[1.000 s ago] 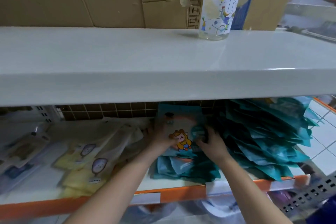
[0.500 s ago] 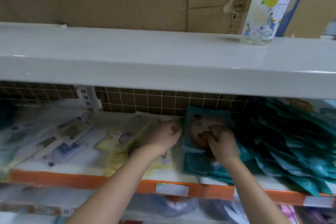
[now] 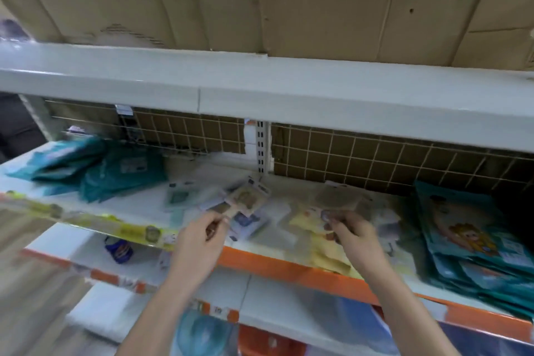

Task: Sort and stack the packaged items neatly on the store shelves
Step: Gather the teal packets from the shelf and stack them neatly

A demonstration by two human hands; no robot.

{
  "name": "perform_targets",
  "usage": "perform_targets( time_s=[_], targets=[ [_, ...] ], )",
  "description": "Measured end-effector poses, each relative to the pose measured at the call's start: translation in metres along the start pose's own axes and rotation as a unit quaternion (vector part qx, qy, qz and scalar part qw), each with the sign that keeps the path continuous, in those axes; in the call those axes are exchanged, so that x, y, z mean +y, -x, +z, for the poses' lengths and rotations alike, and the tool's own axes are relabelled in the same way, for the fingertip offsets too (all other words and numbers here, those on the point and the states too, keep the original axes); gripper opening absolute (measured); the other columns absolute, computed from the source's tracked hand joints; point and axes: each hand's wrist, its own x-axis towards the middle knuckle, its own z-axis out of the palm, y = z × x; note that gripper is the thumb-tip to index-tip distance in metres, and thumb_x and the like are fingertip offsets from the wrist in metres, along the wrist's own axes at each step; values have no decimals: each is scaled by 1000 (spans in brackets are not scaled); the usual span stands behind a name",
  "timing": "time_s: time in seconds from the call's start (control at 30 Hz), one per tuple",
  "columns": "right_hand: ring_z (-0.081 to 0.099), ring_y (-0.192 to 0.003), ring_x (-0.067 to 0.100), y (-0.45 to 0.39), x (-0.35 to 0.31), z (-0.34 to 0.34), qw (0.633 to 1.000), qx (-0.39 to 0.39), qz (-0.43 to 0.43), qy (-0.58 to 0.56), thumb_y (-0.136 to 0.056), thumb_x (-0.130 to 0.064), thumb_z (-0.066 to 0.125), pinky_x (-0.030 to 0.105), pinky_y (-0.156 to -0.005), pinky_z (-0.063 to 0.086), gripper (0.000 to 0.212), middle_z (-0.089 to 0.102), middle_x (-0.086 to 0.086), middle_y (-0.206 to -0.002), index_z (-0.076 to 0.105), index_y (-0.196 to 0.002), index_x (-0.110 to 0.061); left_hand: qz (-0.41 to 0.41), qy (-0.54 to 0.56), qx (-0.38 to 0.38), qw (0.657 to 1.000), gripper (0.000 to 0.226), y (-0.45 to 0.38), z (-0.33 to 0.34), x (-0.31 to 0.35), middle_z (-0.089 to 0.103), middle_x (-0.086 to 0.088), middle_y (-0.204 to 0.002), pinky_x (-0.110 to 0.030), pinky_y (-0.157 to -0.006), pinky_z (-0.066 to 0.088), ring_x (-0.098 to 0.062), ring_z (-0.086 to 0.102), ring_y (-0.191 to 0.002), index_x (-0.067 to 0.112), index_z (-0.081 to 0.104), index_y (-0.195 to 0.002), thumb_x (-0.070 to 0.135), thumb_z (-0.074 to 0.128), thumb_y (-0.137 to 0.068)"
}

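Small clear packets [image 3: 248,220] lie scattered on the middle of the white shelf [image 3: 144,205]. My left hand [image 3: 202,240] pinches one of them, a packet with a brownish card [image 3: 244,198], by its lower corner. My right hand [image 3: 357,235] has curled fingers on the lower edge of a pale clear packet [image 3: 338,199], above several yellow packets [image 3: 306,220]. A stack of teal packs with a cartoon figure [image 3: 462,234] lies at the right of the shelf. More teal packs [image 3: 95,170] lie at the left. The view is blurred.
A white upper shelf [image 3: 260,95] overhangs the work area, with cardboard [image 3: 318,3] standing on it. A wire grid [image 3: 375,159] backs the lower shelf, split by a slotted upright [image 3: 261,147]. An orange price strip [image 3: 274,266] edges the front. Lower shelves hold more goods [image 3: 118,250].
The view has swung left. Both hands have left the teal cartoon stack and moved left to the small clear packets, each taking hold of one.
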Motion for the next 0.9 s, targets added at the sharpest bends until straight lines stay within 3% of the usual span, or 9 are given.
perform_targets(
  time_s=[0.13, 0.27, 0.4, 0.5, 0.57, 0.63, 0.7, 0.77, 0.9],
  targets=[
    [65, -72, 15, 17, -21, 82, 998, -45, 16, -27, -97, -12, 51, 23, -67, 51, 13, 67, 4, -88, 62, -92, -18, -37, 17, 24, 999, 19, 0, -69, -66, 67, 6, -70, -31, -68, 46, -14, 63, -73, 29, 64, -78, 15, 59, -91],
    [66, -75, 16, 35, -43, 155, 996, -81, 21, -24, -97, -16, 52, 31, -75, 51, 14, 69, 4, -90, 61, -90, -23, -68, 32, 47, 996, 22, 2, -129, -121, 67, 4, -68, -34, -71, 47, -17, 63, -73, 28, 65, -73, 16, 59, -91],
    [66, -70, 15, 41, -64, 216, 993, -116, 19, -22, -96, -14, 53, 26, -72, 51, 12, 69, 5, -89, 62, -91, -21, -95, 28, 56, 994, 18, 3, -178, -161, 65, -3, -67, -42, -68, 51, -26, 64, -71, 30, 63, -76, 24, 55, -92],
    [65, -66, 11, 33, -78, 254, 990, -140, 10, -18, -96, -13, 53, 17, -65, 50, 13, 69, 5, -88, 63, -90, -20, -123, 26, 74, 989, 24, -3, -205, -181, 68, 3, -68, -42, -70, 51, -24, 66, -71, 33, 62, -71, 25, 55, -92],
    [65, -66, 12, 26, -86, 278, 988, -153, 7, -20, -95, -12, 53, 21, -68, 52, 15, 69, 6, -88, 62, -88, -22, -126, 30, 92, 987, 18, -10, -219, -195, 69, 3, -69, -44, -72, 53, -24, 67, -71, 36, 62, -72, 39, 51, -85],
    [65, -68, 14, 18, -92, 302, 986, -166, 11, -20, -96, -12, 53, 26, -70, 51, 16, 68, 7, -89, 62, -87, -22, -133, 36, 101, 985, 27, -20, -231, -209, 69, -1, -69, -47, -70, 53, -24, 66, -70, 38, 64, -76, 53, 42, -74],
    [63, -69, 14, 7, -98, 326, 985, -172, 15, -19, -96, -13, 52, 22, -63, 49, 15, 68, 5, -87, 62, -87, -21, -144, 41, 104, 983, 31, -31, -241, -224, 68, -2, -71, -46, -67, 53, -24, 66, -71, 42, 62, -81, 58, 39, -69],
    [63, -69, 14, -7, -102, 351, 984, -178, 14, -16, -96, -13, 52, 15, -57, 46, 13, 68, 6, -88, 62, -90, -18, -157, 39, 99, 982, 24, -45, -251, -233, 68, -3, -72, -45, -69, 52, -25, 66, -73, 36, 63, -76, 51, 45, -75],
    [63, -70, 15, -38, -115, 408, 978, -208, 12, -10, -96, -14, 52, 21, -67, 49, 13, 68, 6, -90, 62, -90, -20, -188, 22, 98, 977, 24, -79, -275, -262, 69, -2, -74, -43, -74, 51, -23, 66, -74, 34, 64, -74, 21, 54, -91]
  ],
)
